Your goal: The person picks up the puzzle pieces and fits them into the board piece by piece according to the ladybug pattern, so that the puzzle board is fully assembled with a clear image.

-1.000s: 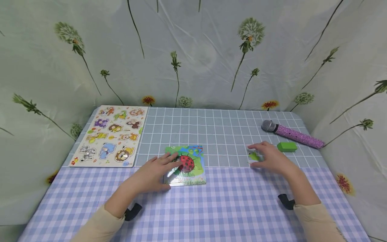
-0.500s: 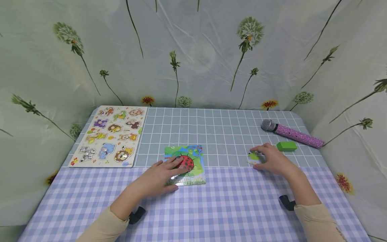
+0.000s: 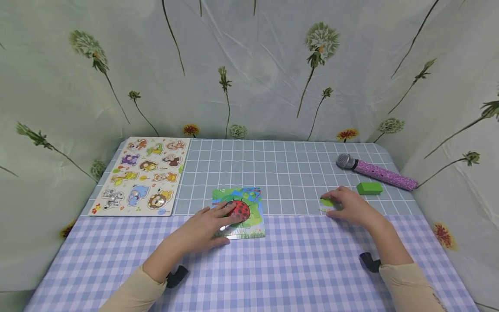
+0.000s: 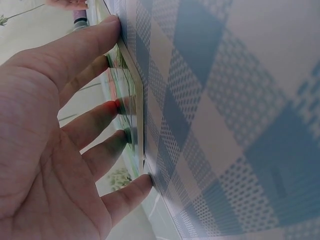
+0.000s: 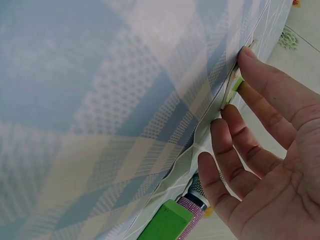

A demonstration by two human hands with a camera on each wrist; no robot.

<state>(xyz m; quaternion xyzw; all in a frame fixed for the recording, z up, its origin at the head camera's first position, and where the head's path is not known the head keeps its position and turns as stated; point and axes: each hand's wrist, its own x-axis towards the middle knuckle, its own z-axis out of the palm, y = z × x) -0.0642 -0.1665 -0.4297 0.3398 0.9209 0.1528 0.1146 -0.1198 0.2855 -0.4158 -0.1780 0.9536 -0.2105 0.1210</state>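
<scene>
A square ladybug jigsaw puzzle (image 3: 254, 227) lies flat near the middle of the table. My left hand (image 3: 202, 229) rests on its left part with fingers spread, the fingertips touching the picture and the thumb at the near edge, as the left wrist view shows. Farther right, a small green-and-white puzzle piece (image 3: 325, 204) lies on the grey grid cloth. My right hand (image 3: 349, 209) holds it at the edges between thumb and fingers; in the right wrist view the index fingertip lies on the piece's green face (image 5: 237, 85). The fingers partly hide it.
A green block (image 3: 369, 188) lies just right of my right hand, with a glittery purple microphone (image 3: 382, 174) behind it. An animal peg puzzle board (image 3: 145, 173) lies at the back left. Blue checked cloth (image 3: 288, 264) covers the front; a flowered curtain (image 3: 265, 78) hangs behind.
My left hand has slid right, farther over the ladybug puzzle. The right hand's fingers have closed in on the small puzzle piece, which has stayed in place.
</scene>
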